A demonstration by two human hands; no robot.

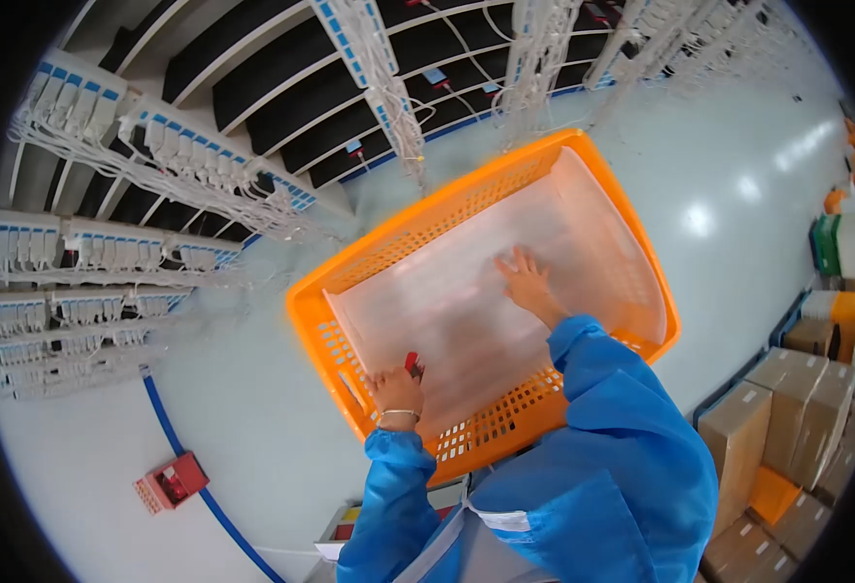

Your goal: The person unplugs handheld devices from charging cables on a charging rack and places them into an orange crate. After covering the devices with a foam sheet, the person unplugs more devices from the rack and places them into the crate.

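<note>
A translucent white liner sheet (447,282) covers the bottom of an orange plastic basket (663,325) and curves up its right end. On the sheet my right hand (529,287) lies with its fingers spread, holding nothing. My left hand (398,391) is over the sheet near the basket's lower left side, closed around a small red and dark object (414,366). Only part of that object shows, so its kind is unclear. Blurred pinkish shapes show on or through the sheet.
Racks with white plugs and bundled cables (194,151) stand at the left and far side. Cardboard boxes (772,418) are stacked at the right. A small red box (176,483) sits beside a blue floor line (215,510) at the lower left.
</note>
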